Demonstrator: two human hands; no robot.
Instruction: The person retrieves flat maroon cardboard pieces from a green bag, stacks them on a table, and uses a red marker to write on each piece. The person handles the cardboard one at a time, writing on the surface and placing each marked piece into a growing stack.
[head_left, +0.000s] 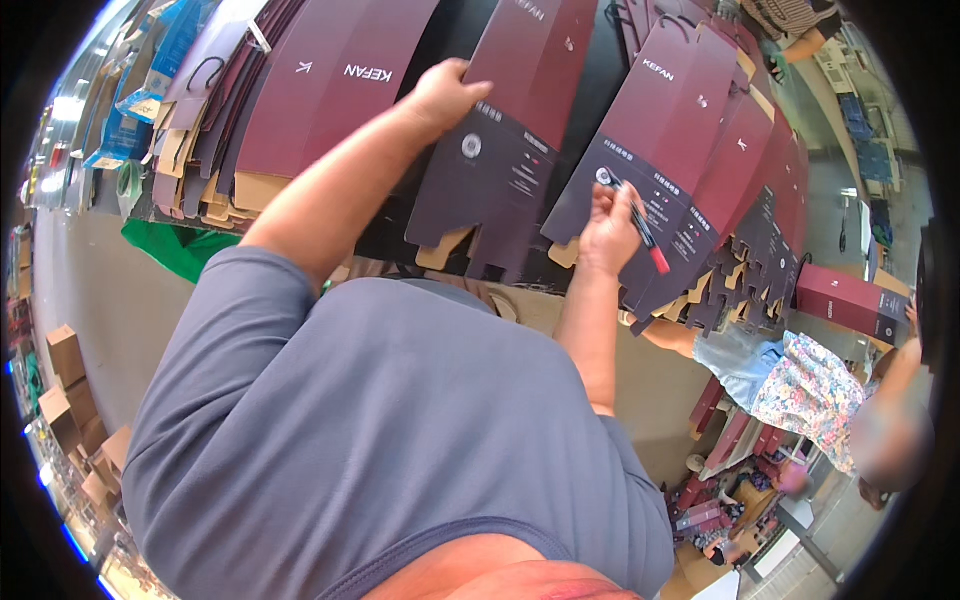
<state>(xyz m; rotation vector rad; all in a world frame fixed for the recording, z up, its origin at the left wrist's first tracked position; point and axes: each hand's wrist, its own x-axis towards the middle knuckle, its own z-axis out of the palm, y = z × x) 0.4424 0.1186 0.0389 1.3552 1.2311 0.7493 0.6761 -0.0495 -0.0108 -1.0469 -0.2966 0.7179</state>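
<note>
My left hand [450,97] is closed on the left edge of a flat, unfolded maroon carton [530,75] with a dark printed lower part and cut flaps. In my right hand [610,232] is a marker pen [640,222] with a dark body and a red end pointing down to the right. Its upper end is near a round white mark on a second flat maroon carton [640,130]. Whether the tip touches the carton, I cannot tell.
More flat cartons [765,250] lie overlapped on the right. Another maroon carton [335,70] and a stack of sheets [215,150] are at the left, above green cloth [180,250]. A person in a floral top [815,385] stands at the right near a formed maroon box [845,300].
</note>
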